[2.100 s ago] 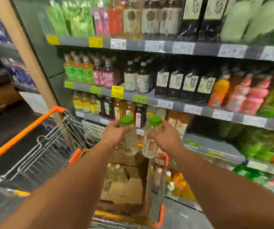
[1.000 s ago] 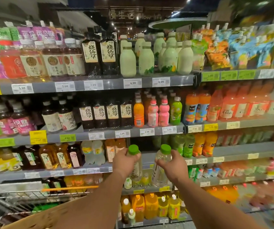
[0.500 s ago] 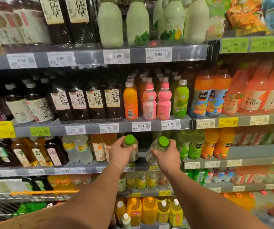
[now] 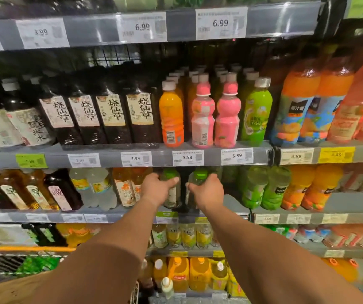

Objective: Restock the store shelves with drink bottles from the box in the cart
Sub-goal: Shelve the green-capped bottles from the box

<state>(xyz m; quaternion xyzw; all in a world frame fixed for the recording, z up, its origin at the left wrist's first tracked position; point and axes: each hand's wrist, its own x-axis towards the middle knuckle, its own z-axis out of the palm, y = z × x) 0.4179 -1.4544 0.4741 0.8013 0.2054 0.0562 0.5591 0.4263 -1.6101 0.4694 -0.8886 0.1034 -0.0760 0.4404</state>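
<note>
Both arms reach into a dark gap on the third shelf (image 4: 231,205); the left hand (image 4: 157,190) has its fingers closed round a clear green-capped bottle (image 4: 171,194), and the right hand (image 4: 206,191) grips a second green-capped bottle (image 4: 199,178) the same way; both bottles stand upright, near the shelf's front edge, well apart from the cart (image 4: 5,260) at lower left. Just left of the gap stand amber tea bottles (image 4: 128,189), close by the left wrist; to the right, green juice bottles (image 4: 266,189). Directly overhead runs the price rail (image 4: 187,157) of the shelf above, carrying pink bottles (image 4: 215,115) and dark labelled bottles (image 4: 110,115); it hangs low over both caps.
</note>
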